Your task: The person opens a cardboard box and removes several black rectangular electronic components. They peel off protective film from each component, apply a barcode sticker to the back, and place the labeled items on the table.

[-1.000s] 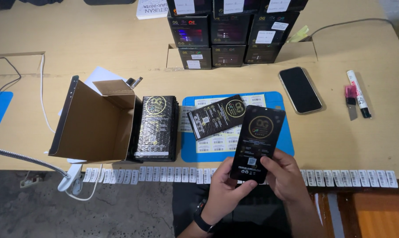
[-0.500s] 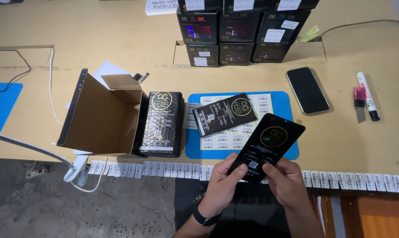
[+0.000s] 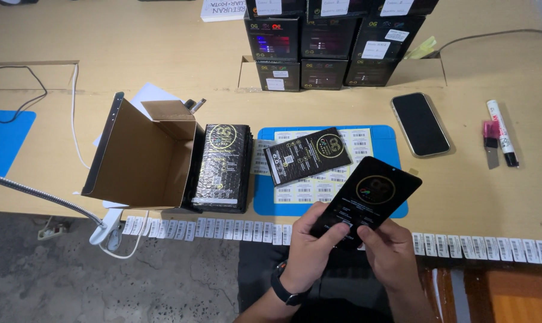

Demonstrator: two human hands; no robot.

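Your left hand [image 3: 316, 250] and right hand [image 3: 389, 250] both grip 1 black screen panel [image 3: 366, 198], tilted, over the tabletop's [image 3: 163, 54] near edge, just above the strip of barcode labels [image 3: 223, 229]. Beyond it, a black flat pack [image 3: 307, 155] lies on the blue mat [image 3: 390, 149]. Left of the mat sit a bubble-wrapped black stack [image 3: 222, 167] and an open cardboard box [image 3: 145, 155]. A phone [image 3: 420, 124] lies toward the right edge.
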